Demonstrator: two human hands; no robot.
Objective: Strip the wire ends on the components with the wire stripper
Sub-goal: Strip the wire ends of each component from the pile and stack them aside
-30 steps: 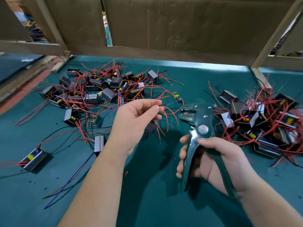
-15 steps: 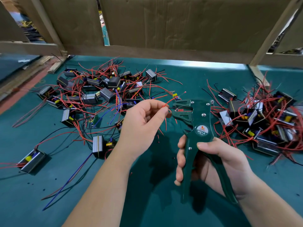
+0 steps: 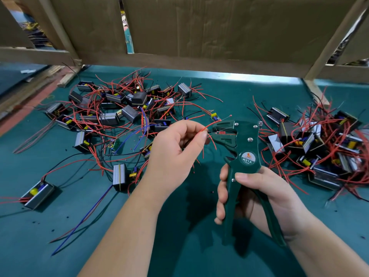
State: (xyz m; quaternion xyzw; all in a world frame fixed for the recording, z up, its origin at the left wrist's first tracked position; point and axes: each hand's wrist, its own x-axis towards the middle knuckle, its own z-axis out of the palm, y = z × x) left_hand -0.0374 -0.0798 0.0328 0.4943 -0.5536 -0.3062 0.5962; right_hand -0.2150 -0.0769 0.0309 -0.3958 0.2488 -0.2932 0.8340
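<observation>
Over the middle of the green counter (image 3: 179, 252) both hands work close together. The left hand (image 3: 175, 156) pinches a red wire (image 3: 212, 125) between thumb and forefinger, its other fingers curled in. That wire runs up and right to the top of the stripper's head, and past it a thin bare strand sticks out with a small red bit at its tip. A dark wire also seems to enter the jaws from the left fingertips, though the view is too fine to be sure.

The right hand (image 3: 267, 198) grips the stripper (image 3: 248, 142) by its two dark green handles, fingers wrapped round the left one, thumb laid across just below the round W01A label. The tool stands upright with its head pointing left, touching the wire.

Left of the hands lies a pile of components (image 3: 119, 114), grey-and-black blocks tangled in red, black and blue leads. A second pile (image 3: 319, 148) lies to the right. One component (image 3: 38, 193) sits alone near the left edge; another (image 3: 119, 176) sits just beside the left wrist. Cardboard (image 3: 219, 27) on a wooden frame closes off the back.
</observation>
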